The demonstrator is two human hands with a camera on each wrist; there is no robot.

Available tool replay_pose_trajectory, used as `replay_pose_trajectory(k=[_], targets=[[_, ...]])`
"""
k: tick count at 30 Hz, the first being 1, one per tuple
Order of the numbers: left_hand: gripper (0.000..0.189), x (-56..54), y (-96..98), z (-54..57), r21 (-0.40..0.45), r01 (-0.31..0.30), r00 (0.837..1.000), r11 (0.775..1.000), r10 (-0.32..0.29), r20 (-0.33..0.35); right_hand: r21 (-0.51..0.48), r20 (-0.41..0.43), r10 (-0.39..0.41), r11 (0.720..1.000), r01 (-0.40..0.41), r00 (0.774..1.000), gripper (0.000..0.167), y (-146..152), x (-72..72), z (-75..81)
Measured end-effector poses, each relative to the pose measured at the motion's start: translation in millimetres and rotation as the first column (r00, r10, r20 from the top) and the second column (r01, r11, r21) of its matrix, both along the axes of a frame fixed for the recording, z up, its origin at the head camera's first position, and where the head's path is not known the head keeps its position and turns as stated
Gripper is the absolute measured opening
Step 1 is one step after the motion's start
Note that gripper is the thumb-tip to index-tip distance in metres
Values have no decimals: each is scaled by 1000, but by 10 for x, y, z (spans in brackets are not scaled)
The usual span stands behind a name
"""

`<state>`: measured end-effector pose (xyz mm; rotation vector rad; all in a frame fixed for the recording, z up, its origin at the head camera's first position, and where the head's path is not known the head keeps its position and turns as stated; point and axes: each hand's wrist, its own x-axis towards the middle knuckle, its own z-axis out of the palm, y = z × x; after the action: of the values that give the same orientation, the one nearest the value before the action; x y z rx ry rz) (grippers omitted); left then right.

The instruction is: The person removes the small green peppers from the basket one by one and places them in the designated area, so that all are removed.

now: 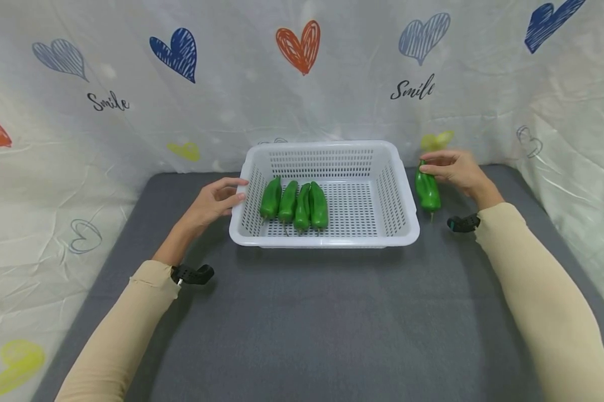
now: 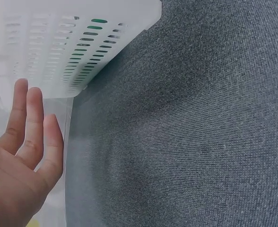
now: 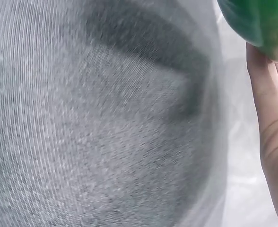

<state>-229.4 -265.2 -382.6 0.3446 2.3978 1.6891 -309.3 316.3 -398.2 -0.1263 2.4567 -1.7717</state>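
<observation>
Several green peppers [image 1: 287, 202] lie side by side in the left half of a white perforated plastic basket [image 1: 324, 242]. My left hand [image 1: 215, 200] touches the basket's left rim with its fingertips. In the left wrist view its fingers [image 2: 33, 127] are fairly straight beside the basket wall [image 2: 82, 45]. To the right of the basket, my right hand [image 1: 455, 169] pinches another green pepper [image 1: 428, 191] by its upper end, and the stem points down. The right wrist view shows only part of that pepper [image 3: 257, 21] and some of the hand [image 3: 273, 123].
The basket stands on a dark grey cloth-covered table [image 1: 327, 324], towards its back edge. Behind and at the sides hangs a white sheet [image 1: 241, 106] printed with hearts and lettering. A black band [image 1: 193, 274] is on each wrist.
</observation>
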Motion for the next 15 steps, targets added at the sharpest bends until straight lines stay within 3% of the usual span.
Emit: replay_pose_trajectory(k=[8,15], targets=[[51,-5,-3,12,-11,-1,1000,1000,1,2,-15,60,19,1000,-19,998,50,56,-81,-152],[51,-5,-3,11,-19,-4,1000,1000,4,4,-18,66,36,999,-35,997,56,84,-107,-255]])
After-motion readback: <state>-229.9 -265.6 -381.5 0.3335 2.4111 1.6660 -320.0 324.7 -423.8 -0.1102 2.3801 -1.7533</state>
